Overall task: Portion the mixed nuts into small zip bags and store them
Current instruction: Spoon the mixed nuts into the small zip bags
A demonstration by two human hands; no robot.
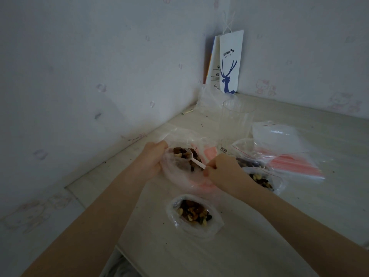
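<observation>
Head view, frame centre: the left hand (153, 156) grips the rim of the limp, probably slippery bag (179, 176). The right hand (221, 168) pinches the light spoon (194, 159). Loose nuts (179, 151) would spill easily, so the rim is the best hold.

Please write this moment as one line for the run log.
phase: scooping | left hand: grips plastic bag open | right hand: pinches spoon, nuts in bowl | front bag: open, holds nuts

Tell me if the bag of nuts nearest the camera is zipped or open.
Open: the bag has its mouth spread wide, with the nuts showing uncovered inside.
</observation>
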